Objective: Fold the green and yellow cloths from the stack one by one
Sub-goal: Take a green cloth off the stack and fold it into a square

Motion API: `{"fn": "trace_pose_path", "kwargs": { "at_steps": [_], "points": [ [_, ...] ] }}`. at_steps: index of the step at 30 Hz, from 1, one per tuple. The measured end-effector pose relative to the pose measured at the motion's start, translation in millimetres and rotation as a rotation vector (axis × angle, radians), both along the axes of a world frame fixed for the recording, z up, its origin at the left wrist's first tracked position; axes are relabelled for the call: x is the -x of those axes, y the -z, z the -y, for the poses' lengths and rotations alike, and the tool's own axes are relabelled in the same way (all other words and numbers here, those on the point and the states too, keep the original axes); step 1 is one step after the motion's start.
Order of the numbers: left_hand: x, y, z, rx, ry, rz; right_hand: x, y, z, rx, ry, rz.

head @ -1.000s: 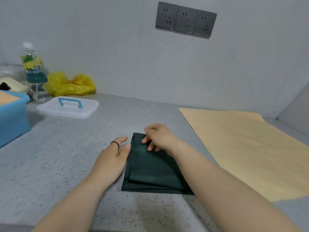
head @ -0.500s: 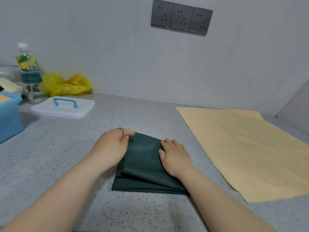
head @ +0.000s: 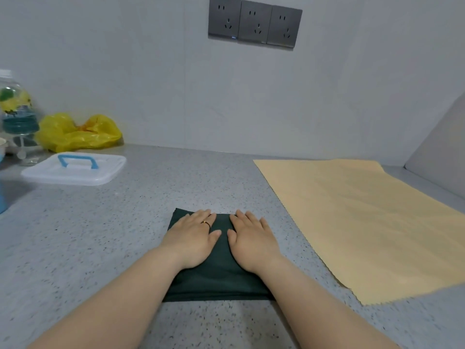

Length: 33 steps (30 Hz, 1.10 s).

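Left hand (head: pixel 193 238) and right hand (head: pixel 253 239) are lying palm-down, fingers extended and nearly together, on the folded dark green cloth (head: pixel 216 278). The flat pale yellow cloth (head: pixel 352 222) is lying right of it, apparently unfolded.

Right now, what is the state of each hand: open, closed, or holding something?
Left hand: open, lying flat on the folded green cloth, gripping nothing.
Right hand: open, also flat on that cloth, gripping nothing.
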State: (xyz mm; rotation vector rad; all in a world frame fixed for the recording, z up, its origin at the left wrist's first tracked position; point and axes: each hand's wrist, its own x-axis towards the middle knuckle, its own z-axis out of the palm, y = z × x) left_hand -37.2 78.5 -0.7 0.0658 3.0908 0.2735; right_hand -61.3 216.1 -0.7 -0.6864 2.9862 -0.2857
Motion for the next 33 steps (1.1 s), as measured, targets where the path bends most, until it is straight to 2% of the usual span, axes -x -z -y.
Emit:
{"fn": "trace_pose_path", "kwargs": {
  "at_steps": [7, 15, 19, 23, 27, 30, 33],
  "points": [
    [-5.5, -2.4, 30.9, 0.098, -0.085, 0.069, -0.3, -0.5, -1.4, -0.005, -0.005, 0.018],
    [-7.7, -0.8, 30.1, 0.052, -0.099, 0.054, -17.6, -11.5, -14.4, 0.102, -0.100, -0.068],
    [-11.1, -11.1, 31.1, -0.103, -0.105, 0.036, -36.0, -5.5, -27.7, 0.053, -0.144, -0.022],
    [-30.6, -30.7, 17.8, -0.291, -0.071, -0.101, -37.1, -4.1, -23.6, 0.044, -0.132, -0.027],
    [-56.6, -28.8, -18.3, -0.172, 0.133, -0.119, -35.8, -1.9, -21.9, 0.042, -0.122, -0.037],
    [-64.3, -12.9, -25.5, 0.002, 0.133, -0.045, -36.1, -1.1, -22.5, 0.034, -0.119, -0.038],
    [-63.9, -2.3, -17.4, 0.041, 0.107, 0.003, -35.9, -0.4, -23.5, 0.031, -0.124, -0.041]
  ]
}}
